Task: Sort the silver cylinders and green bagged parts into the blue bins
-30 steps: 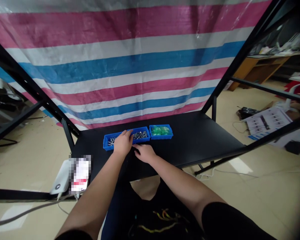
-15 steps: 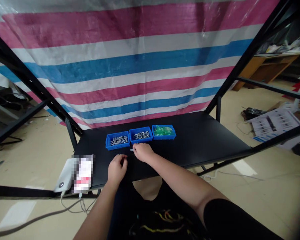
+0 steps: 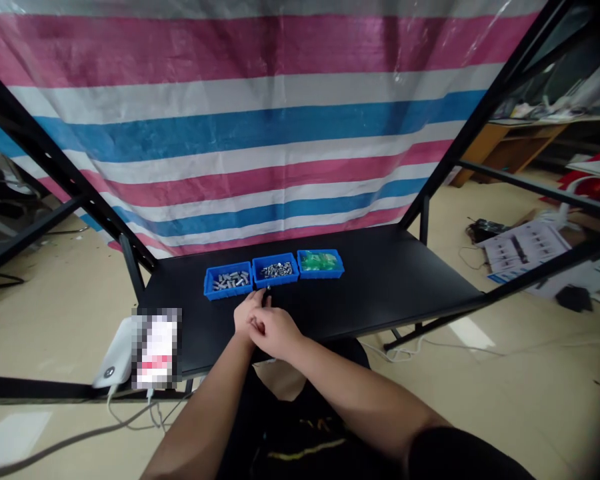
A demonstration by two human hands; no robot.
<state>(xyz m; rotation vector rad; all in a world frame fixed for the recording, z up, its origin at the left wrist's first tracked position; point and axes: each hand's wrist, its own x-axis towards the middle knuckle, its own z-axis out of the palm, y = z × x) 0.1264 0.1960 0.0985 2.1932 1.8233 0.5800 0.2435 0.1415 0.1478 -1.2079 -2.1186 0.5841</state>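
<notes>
Left hand [image 3: 244, 316] and right hand [image 3: 276, 331], frame centre, pinch a small part [image 3: 267, 295] together; a slip could drop it off the black table [image 3: 380, 280].

Three trays [image 3: 275, 271] sit side by side on the table [image 3: 390, 280], behind both hands [image 3: 263, 323].

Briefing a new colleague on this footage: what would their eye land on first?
A pink, blue and white striped tarp fills the back, behind a black table. On it three blue bins stand in a row: the left bin and middle bin hold grey metal pieces, the right bin green parts. Just in front, the left hand and right hand meet.
</notes>
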